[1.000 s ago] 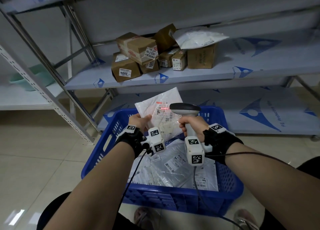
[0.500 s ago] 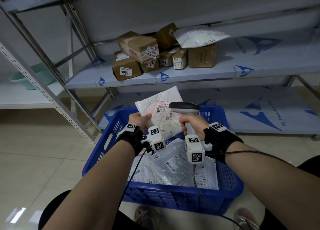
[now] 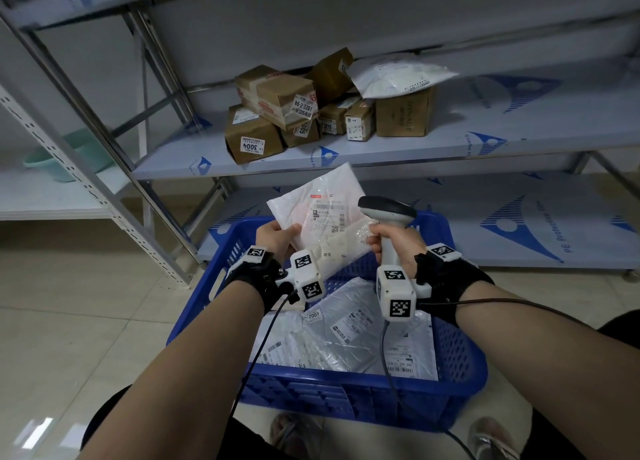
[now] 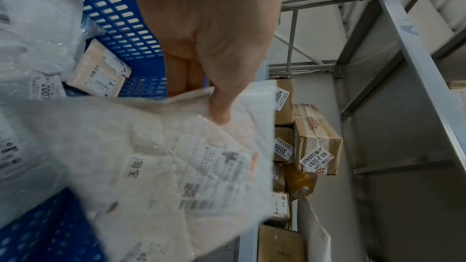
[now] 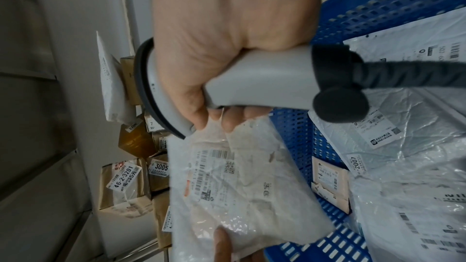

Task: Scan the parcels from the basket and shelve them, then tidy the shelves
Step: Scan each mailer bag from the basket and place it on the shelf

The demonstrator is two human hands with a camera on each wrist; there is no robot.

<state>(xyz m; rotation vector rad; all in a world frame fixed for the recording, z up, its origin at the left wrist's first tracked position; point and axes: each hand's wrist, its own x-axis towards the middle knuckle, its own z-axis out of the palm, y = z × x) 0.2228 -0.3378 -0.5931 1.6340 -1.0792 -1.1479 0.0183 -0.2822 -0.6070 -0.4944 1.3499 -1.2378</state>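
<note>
My left hand (image 3: pixel 277 236) pinches a white plastic mailer parcel (image 3: pixel 322 214) by its left edge, thumb on its printed label side (image 4: pixel 181 166), and holds it up over the blue basket (image 3: pixel 460 366). My right hand (image 3: pixel 394 241) grips the handle of a grey barcode scanner (image 3: pixel 388 210) beside the parcel's right edge; the scanner (image 5: pixel 252 85) has a dark cable trailing back. More white and grey mailer parcels (image 3: pixel 346 331) lie in the basket, one tagged 2007 (image 5: pixel 356 163).
Several brown cardboard boxes (image 3: pixel 273 113) and a white mailer (image 3: pixel 394 79) sit piled on the middle shelf (image 3: pixel 519 127) of a metal rack. The lower shelf (image 3: pixel 519 217) is behind the basket. A green basin (image 3: pixel 65 162) stands on a left shelf. Tiled floor lies around.
The red scan light seen on the label a second ago is gone. The parcel and scanner have stayed nearly in place; the view has shifted slightly.
</note>
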